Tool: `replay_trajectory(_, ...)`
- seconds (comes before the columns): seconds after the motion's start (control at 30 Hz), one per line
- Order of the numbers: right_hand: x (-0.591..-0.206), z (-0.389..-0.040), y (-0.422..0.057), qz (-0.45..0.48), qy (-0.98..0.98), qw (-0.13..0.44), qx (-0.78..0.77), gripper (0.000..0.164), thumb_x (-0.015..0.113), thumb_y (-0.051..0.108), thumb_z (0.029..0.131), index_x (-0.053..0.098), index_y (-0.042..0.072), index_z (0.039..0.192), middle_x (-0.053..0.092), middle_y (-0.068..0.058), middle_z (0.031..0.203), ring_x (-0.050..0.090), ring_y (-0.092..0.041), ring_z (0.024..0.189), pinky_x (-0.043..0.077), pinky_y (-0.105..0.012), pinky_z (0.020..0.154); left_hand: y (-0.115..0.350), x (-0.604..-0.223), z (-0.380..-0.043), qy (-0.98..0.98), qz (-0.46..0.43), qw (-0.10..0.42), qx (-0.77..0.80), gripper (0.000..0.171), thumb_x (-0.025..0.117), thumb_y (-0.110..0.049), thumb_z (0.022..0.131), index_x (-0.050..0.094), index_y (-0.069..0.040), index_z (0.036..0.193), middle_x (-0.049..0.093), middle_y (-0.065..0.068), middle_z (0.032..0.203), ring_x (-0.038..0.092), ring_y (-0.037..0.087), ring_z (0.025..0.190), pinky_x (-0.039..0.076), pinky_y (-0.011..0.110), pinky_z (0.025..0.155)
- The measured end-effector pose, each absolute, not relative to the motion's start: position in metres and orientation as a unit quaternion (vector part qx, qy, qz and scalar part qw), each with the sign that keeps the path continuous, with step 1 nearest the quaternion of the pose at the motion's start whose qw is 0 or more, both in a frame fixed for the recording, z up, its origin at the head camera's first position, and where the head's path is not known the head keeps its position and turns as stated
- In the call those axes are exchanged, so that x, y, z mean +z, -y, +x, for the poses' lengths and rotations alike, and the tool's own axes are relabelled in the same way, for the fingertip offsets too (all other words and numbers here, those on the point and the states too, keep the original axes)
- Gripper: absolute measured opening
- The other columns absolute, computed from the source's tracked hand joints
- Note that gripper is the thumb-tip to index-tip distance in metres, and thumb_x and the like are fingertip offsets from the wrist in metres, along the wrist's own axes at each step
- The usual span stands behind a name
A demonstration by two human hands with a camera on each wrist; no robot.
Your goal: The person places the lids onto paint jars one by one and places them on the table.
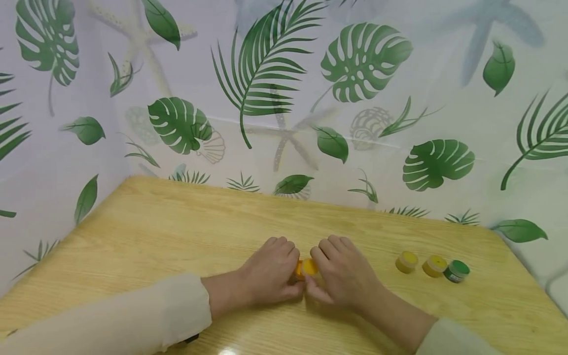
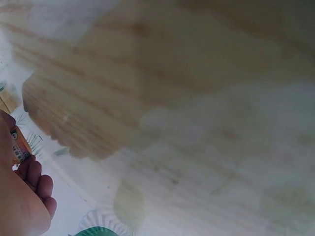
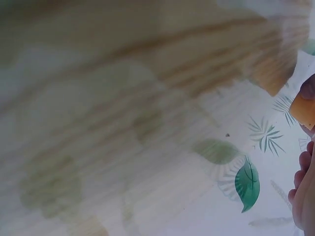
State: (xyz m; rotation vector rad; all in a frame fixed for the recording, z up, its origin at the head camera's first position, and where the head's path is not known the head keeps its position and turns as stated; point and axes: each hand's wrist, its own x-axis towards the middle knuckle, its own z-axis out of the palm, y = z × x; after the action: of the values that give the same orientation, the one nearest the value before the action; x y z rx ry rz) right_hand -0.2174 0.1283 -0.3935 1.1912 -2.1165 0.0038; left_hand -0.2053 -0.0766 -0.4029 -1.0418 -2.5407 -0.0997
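Near the front middle of the table, both hands meet at a small orange paint jar (image 1: pixel 309 267), in the head view. My left hand (image 1: pixel 272 270) grips it from the left, fingers curled. In the left wrist view, a printed label shows on the orange jar (image 2: pixel 20 146) beside the left hand (image 2: pixel 27 201). From the other side my right hand (image 1: pixel 343 271) pinches the orange piece, its thumb at the near edge. The right wrist view shows the plain orange piece (image 3: pixel 302 109) at the right hand (image 3: pixel 306 191). Fingers hide much of it; whether lid and jar are apart I cannot tell.
To the right on the wooden table (image 1: pixel 199 222) stand a yellow-topped jar (image 1: pixel 407 262), a second yellow-topped jar (image 1: pixel 435 266) and a green jar (image 1: pixel 457 271) touching or nearly touching it. A leaf-patterned sheet (image 1: pixel 284 74) hangs behind the table. A small dark item (image 1: pixel 192 338) shows beneath the left sleeve.
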Motion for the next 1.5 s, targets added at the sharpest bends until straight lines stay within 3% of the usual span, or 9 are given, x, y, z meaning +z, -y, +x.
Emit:
replay_trajectory(0.2, -0.3964, -0.2166, -0.1281, 0.47, 0.814, 0.341, 0.004, 0.03, 0.049, 0.04, 0.079, 0.054, 0.01, 0.079, 0.048, -0.002, 0.076, 0.045, -0.021, 0.072, 0.04, -0.033, 0.067, 0.0749, -0.4049, -0.2057, 0.906, -0.377, 0.189, -0.034, 0.034, 0.063, -0.047, 0.085, 0.05, -0.017, 0.074, 0.043, -0.007, 0.069, 0.039, 0.011, 0.067, 0.031, 0.023, 0.065)
replay_trajectory(0.5, -0.3962, -0.2176, -0.1254, 0.479, 0.809, 0.339, 0.007, 0.031, 0.044, 0.04, 0.088, 0.055, 0.011, 0.083, 0.048, -0.001, 0.078, 0.045, -0.02, 0.073, 0.041, -0.034, 0.07, 0.0755, -0.4033, -0.2051, 0.902, -0.381, 0.205, -0.016, 0.034, 0.063, -0.049, 0.083, 0.053, -0.018, 0.076, 0.044, -0.007, 0.072, 0.038, 0.012, 0.071, 0.032, 0.024, 0.07)
replay_trajectory(0.83, -0.3971, -0.2178, -0.1257, 0.485, 0.811, 0.329, 0.004, 0.032, 0.044, 0.041, 0.089, 0.054, 0.013, 0.08, 0.046, 0.001, 0.077, 0.042, -0.018, 0.072, 0.039, -0.033, 0.069, 0.0748, -0.4019, -0.2035, 0.892, -0.396, 0.217, -0.025, 0.033, 0.065, -0.048, 0.083, 0.057, -0.016, 0.079, 0.045, -0.007, 0.072, 0.038, 0.011, 0.071, 0.035, 0.025, 0.073)
replay_trajectory(1.13, -0.3974, -0.2185, -0.1249, 0.476, 0.798, 0.369, 0.0, 0.056, 0.03, 0.054, 0.1, 0.048, 0.014, 0.065, 0.043, 0.001, 0.062, 0.043, -0.019, 0.061, 0.039, -0.033, 0.065, 0.0733, -0.4023, -0.2043, 0.885, -0.408, 0.223, -0.017, 0.04, 0.067, -0.056, 0.081, 0.056, -0.017, 0.078, 0.047, -0.007, 0.073, 0.04, 0.012, 0.072, 0.038, 0.026, 0.074)
replay_trajectory(1.3, -0.3971, -0.2179, -0.127, 0.473, 0.809, 0.35, 0.0, 0.054, 0.03, 0.054, 0.099, 0.055, 0.012, 0.077, 0.054, -0.001, 0.072, 0.053, -0.021, 0.072, 0.042, -0.036, 0.073, 0.0739, -0.4025, -0.2052, 0.892, -0.398, 0.213, -0.033, 0.038, 0.067, -0.053, 0.081, 0.057, -0.016, 0.079, 0.047, -0.007, 0.073, 0.039, 0.012, 0.072, 0.038, 0.026, 0.074)
replay_trajectory(1.5, -0.3955, -0.2181, -0.1287, 0.505, 0.808, 0.305, 0.01, 0.036, 0.043, 0.041, 0.094, 0.062, 0.01, 0.095, 0.059, 0.001, 0.082, 0.052, -0.019, 0.081, 0.04, -0.038, 0.083, 0.0745, -0.4014, -0.2069, 0.892, -0.402, 0.202, -0.05, 0.031, 0.065, -0.047, 0.08, 0.055, -0.018, 0.077, 0.045, -0.008, 0.072, 0.038, 0.011, 0.07, 0.035, 0.025, 0.072)
